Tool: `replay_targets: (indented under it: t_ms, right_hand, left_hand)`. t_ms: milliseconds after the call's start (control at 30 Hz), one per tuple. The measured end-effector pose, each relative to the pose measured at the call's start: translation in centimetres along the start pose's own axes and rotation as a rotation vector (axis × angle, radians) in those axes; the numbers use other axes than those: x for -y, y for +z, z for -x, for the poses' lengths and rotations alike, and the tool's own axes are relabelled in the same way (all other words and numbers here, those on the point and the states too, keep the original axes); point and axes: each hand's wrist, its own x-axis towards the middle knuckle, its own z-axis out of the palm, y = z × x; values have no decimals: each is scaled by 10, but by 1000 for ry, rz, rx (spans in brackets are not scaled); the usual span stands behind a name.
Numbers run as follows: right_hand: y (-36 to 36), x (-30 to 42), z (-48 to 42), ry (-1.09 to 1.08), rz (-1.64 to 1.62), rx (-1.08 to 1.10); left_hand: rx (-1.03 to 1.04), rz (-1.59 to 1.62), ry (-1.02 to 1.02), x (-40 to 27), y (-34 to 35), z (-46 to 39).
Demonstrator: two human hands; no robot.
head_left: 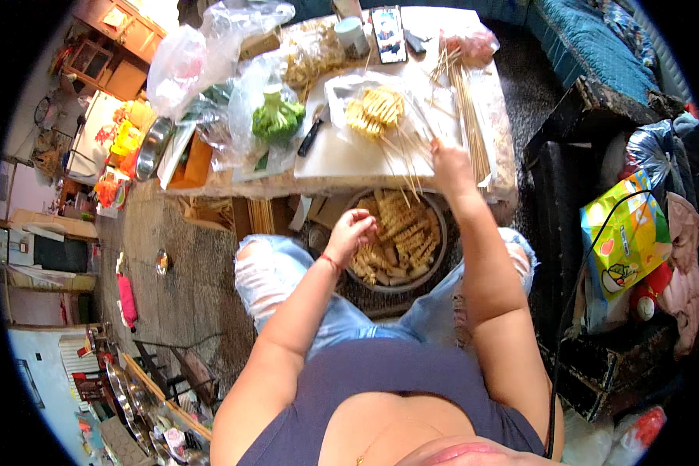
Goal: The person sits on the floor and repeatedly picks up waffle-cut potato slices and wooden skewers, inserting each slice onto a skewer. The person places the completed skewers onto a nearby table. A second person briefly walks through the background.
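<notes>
My left hand (354, 233) hovers over the near left side of a round tub (442, 244), fingers loosely curled and nothing visible in them. Ridged, pale-brown skewered pieces (399, 227) fill the tub, which sits between my knees. My right hand (453, 166) is at the front right of the table, back of the hand up. Its fingertips point towards thin sticks; whether they grip one is hidden. Left of it, scored yellow food pieces (378, 108) lie on a clear plastic bag (336, 92). Several bamboo skewers (399, 157) stick out from them over the table edge.
A bundle of skewers (469, 116) lies along the table's right side. A black-handled knife (311, 137) and broccoli (276, 116) are to the left. Further back stand a phone (389, 35) and a paper-like cup (351, 36). A dark chair (565, 192) is at right.
</notes>
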Motion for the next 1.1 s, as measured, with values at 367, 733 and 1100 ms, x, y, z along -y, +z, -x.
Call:
replay_targets:
  t_ms: [367, 733, 1100]
  right_hand:
    - [-69, -57, 98, 267, -1166, -275]
    - [-57, -59, 111, 237, -1191, -164]
    - [-45, -48, 108, 102, -993, -103]
  left_hand:
    - [-48, -953, 343, 43, 4, -30]
    - [643, -1792, 135, 27, 1, -14]
    - [505, -1447, 420, -14, 17, 2]
